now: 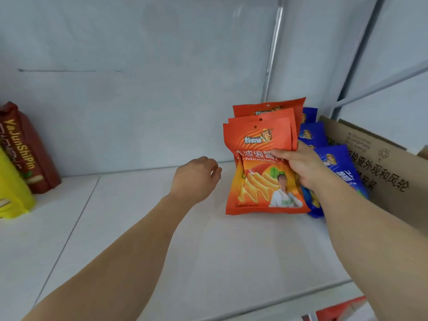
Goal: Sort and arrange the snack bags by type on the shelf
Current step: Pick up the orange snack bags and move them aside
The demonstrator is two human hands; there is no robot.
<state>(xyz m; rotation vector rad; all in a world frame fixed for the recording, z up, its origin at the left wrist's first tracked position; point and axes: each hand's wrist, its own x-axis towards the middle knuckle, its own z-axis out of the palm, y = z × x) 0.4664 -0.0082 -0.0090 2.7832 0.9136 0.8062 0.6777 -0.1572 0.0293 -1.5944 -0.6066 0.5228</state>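
White shelf board (148,228) fills most of my view, backed by a pale wall panel. Right of centre, my right hand (298,163) is clamped on a stack of orange snack bags (261,181), thumb across the front bag and fingers behind; the stack stands upright with its bottom edge on the shelf. Just behind and to the right of it, blue snack bags (338,167) lean against a cardboard box (382,163) at the right edge of the frame. My left hand (196,179) hovers near the middle, just left of the orange stack and not touching it, fingers loosely curled and holding nothing. At far left stand a dark red bag (30,149) and a yellow bag (11,191), side by side.
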